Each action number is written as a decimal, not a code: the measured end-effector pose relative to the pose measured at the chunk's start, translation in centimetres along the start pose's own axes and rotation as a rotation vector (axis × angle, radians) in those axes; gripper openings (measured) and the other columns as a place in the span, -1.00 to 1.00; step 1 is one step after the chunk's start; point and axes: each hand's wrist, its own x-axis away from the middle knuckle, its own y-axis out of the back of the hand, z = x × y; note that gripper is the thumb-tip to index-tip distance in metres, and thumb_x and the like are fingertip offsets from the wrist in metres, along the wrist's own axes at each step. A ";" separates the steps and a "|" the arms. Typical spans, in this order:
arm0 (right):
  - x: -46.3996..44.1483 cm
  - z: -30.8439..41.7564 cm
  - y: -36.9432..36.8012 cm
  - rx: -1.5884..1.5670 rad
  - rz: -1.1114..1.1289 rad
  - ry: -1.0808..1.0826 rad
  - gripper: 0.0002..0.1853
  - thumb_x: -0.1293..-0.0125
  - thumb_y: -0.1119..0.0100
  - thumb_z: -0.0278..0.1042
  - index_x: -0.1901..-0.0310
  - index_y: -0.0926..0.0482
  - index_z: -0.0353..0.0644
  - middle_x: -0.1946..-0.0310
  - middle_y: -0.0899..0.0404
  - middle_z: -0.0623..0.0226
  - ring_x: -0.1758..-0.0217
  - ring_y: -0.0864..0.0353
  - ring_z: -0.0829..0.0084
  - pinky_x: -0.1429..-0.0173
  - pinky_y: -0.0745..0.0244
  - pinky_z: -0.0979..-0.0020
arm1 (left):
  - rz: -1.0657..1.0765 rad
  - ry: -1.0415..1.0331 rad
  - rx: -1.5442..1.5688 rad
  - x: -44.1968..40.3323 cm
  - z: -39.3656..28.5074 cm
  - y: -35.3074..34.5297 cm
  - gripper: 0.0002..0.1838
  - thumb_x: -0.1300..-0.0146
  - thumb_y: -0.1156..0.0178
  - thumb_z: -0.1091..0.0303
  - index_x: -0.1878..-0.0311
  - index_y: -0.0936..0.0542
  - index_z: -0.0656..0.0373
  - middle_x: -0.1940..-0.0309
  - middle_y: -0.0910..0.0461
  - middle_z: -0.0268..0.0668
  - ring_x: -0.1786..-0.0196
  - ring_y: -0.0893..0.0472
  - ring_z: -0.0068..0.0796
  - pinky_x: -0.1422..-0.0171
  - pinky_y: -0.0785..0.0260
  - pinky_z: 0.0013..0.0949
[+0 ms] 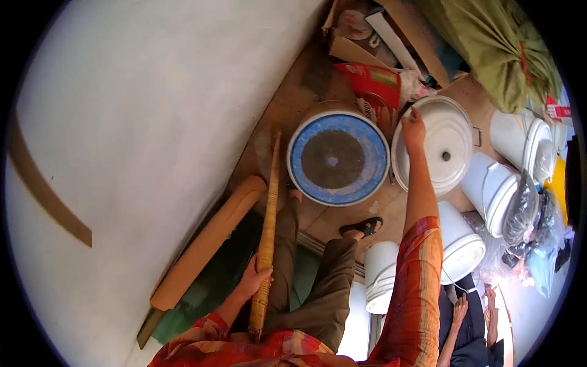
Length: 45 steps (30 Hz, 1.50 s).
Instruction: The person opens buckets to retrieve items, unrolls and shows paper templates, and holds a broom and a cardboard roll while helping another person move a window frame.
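My left hand (254,278) is closed around a long, tapered, yellowish-brown stick (269,226) wound with bands. Its thin end points away from me, toward the floor by the wall. My right hand (414,129) reaches forward and grips the edge of a round whitish lid (449,125) with a black knob. Just left of that lid stands a round, white-rimmed container (374,136). Its top shows a blue ring around a dark grey middle; I cannot tell whether this is a cover or the inside. The stick passes beside the container's left side.
A brown roll (208,244) leans along the white wall (140,92). Beyond the container are a red bag (379,85) and a cardboard box (361,52). An olive cloth sack (489,43) and several white buckets (489,183) line the right. Another person's hands (460,309) show at lower right.
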 end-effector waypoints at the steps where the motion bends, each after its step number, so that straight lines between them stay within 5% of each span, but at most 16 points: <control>1: -1.2 -0.1 -0.9 0.039 -0.028 0.021 -0.50 -0.09 -0.10 -0.30 -0.11 -0.38 -0.23 0.07 -0.53 0.00 0.00 -0.52 0.10 -0.06 -0.39 0.26 | -0.017 0.004 -0.012 0.0 0.1 0.2 -0.24 -0.18 -0.17 0.37 -0.35 0.04 0.16 0.14 -0.41 -0.21 0.30 -0.50 -0.45 0.25 -0.44 -0.36; 8: -1.4 0.8 -4.0 0.106 0.284 -0.085 -0.57 -0.10 -0.11 -0.16 -0.01 -0.49 -0.14 0.12 -0.53 -0.02 0.06 -0.52 0.03 -0.02 -0.39 0.19 | 0.057 0.020 -0.009 -0.2 -0.5 1.2 -0.19 -0.19 -0.16 0.33 -0.37 0.11 0.14 0.10 -0.42 -0.21 0.28 -0.53 -0.41 0.21 -0.46 -0.32; 12: -1.0 0.3 -5.6 0.348 -0.012 0.133 -0.64 -0.10 -0.13 -0.07 0.17 -0.57 -0.15 0.33 -0.58 0.01 0.20 -0.55 0.04 0.09 -0.41 0.14 | 0.032 -0.012 -0.044 -0.6 -0.9 1.0 -0.22 -0.18 -0.17 0.34 -0.35 0.07 0.19 0.13 -0.41 -0.21 0.30 -0.52 -0.44 0.22 -0.45 -0.34; 14: -0.2 0.6 -5.1 0.315 -0.128 0.239 -0.73 -0.18 -0.05 -0.18 0.18 -0.58 -0.13 0.38 -0.58 0.06 0.24 -0.56 0.07 0.10 -0.41 0.15 | 0.012 -0.012 -0.045 -0.1 -0.8 1.2 -0.25 -0.17 -0.17 0.36 -0.34 0.03 0.22 0.16 -0.41 -0.22 0.33 -0.52 -0.46 0.23 -0.44 -0.37; 16: 0.6 2.7 -2.7 -0.188 0.070 0.007 -0.78 -0.23 0.03 -0.29 0.20 -0.58 -0.11 0.35 -0.57 0.10 0.25 -0.54 0.09 0.10 -0.40 0.16 | 0.015 -0.034 -0.034 -0.2 -0.8 0.7 -0.25 -0.17 -0.17 0.36 -0.33 0.02 0.23 0.16 -0.41 -0.22 0.32 -0.52 -0.44 0.22 -0.44 -0.35; 17: 0.6 2.0 -2.2 0.096 0.136 0.135 -0.81 -0.24 0.04 -0.37 0.22 -0.58 -0.10 0.33 -0.57 0.12 0.24 -0.55 0.12 0.09 -0.40 0.18 | 0.028 -0.043 -0.030 -0.2 -0.9 0.5 -0.25 -0.17 -0.17 0.36 -0.33 0.02 0.23 0.16 -0.41 -0.22 0.32 -0.52 -0.44 0.22 -0.44 -0.35; 20: 1.3 2.2 -1.1 0.274 0.112 0.224 -0.61 -0.16 -0.12 -0.35 -0.05 -0.41 -0.18 0.09 -0.50 0.02 0.03 -0.49 0.09 0.00 -0.38 0.19 | 0.042 -0.029 -0.027 -0.1 -0.7 -0.1 -0.26 -0.17 -0.16 0.36 -0.33 0.01 0.23 0.15 -0.40 -0.22 0.33 -0.51 -0.45 0.22 -0.43 -0.35; 22: -0.2 0.8 -3.6 0.153 -0.087 0.300 -0.41 -0.10 -0.21 -0.27 -0.17 -0.27 -0.25 -0.01 -0.42 -0.06 -0.08 -0.40 0.00 -0.06 -0.35 0.20 | 0.028 -0.027 -0.054 -0.8 -0.3 -0.2 -0.28 -0.17 -0.16 0.37 -0.32 -0.01 0.20 0.17 -0.40 -0.22 0.33 -0.51 -0.47 0.23 -0.44 -0.36; 24: -0.9 0.4 -5.3 -0.227 0.135 0.135 -0.41 -0.10 -0.23 -0.19 -0.13 -0.32 -0.28 0.04 -0.47 -0.10 -0.09 -0.43 0.03 -0.08 -0.35 0.21 | 0.029 -0.020 -0.065 -0.5 -1.2 0.0 -0.28 -0.17 -0.17 0.35 -0.32 -0.02 0.18 0.16 -0.39 -0.23 0.33 -0.51 -0.47 0.25 -0.44 -0.36; 26: -1.6 0.2 -5.2 0.118 0.247 0.036 -0.40 -0.12 -0.18 -0.05 -0.13 -0.35 -0.23 0.12 -0.55 -0.02 -0.01 -0.52 0.12 -0.05 -0.37 0.25 | 0.043 0.019 -0.066 -0.1 -1.4 0.6 -0.26 -0.17 -0.19 0.32 -0.33 -0.01 0.17 0.14 -0.39 -0.23 0.32 -0.51 -0.45 0.24 -0.45 -0.35; 29: -1.5 -0.1 -7.0 0.171 0.350 -0.096 -0.51 -0.16 -0.10 0.00 0.00 -0.48 -0.19 0.21 -0.58 -0.01 0.09 -0.56 0.08 0.03 -0.40 0.19 | 0.059 0.074 -0.061 -0.7 -0.9 1.7 -0.24 -0.18 -0.20 0.30 -0.33 0.01 0.18 0.13 -0.38 -0.23 0.32 -0.52 -0.44 0.25 -0.45 -0.34; 35: -1.7 3.5 -2.2 0.489 0.080 0.101 -0.63 -0.22 -0.01 -0.01 0.19 -0.55 -0.15 0.35 -0.59 0.00 0.26 -0.57 0.00 0.17 -0.44 0.09 | 0.078 0.054 -0.061 -1.4 -0.6 2.3 -0.24 -0.18 -0.19 0.30 -0.33 0.03 0.19 0.14 -0.39 -0.21 0.35 -0.53 -0.43 0.27 -0.46 -0.34; 40: -2.2 12.0 10.8 0.086 -0.106 0.370 -0.68 -0.25 -0.04 -0.14 0.21 -0.55 -0.26 0.43 -0.57 -0.01 0.32 -0.58 0.07 0.21 -0.43 0.21 | 0.075 -0.007 -0.046 -1.2 -0.9 1.7 -0.29 -0.16 -0.18 0.33 -0.30 -0.04 0.21 0.15 -0.40 -0.19 0.37 -0.53 -0.42 0.30 -0.46 -0.35; 42: -1.1 12.5 15.7 -0.020 -0.042 0.251 -0.67 -0.26 -0.07 -0.16 0.12 -0.53 -0.27 0.35 -0.60 0.12 0.30 -0.58 0.26 0.20 -0.43 0.28 | 0.065 0.021 -0.062 -0.7 -1.2 1.3 -0.33 -0.15 -0.18 0.33 -0.26 -0.09 0.23 0.15 -0.40 -0.18 0.38 -0.53 -0.42 0.33 -0.46 -0.34; 45: 2.7 10.0 21.2 -0.668 -0.029 -0.036 -0.62 -0.29 -0.06 -0.19 -0.03 -0.42 -0.25 0.13 -0.55 0.31 0.12 -0.53 0.40 0.08 -0.45 0.32 | 0.048 -0.035 -0.024 0.0 0.0 0.4 -0.36 -0.12 -0.19 0.32 -0.21 -0.13 0.23 0.18 -0.41 -0.18 0.38 -0.53 -0.37 0.34 -0.46 -0.31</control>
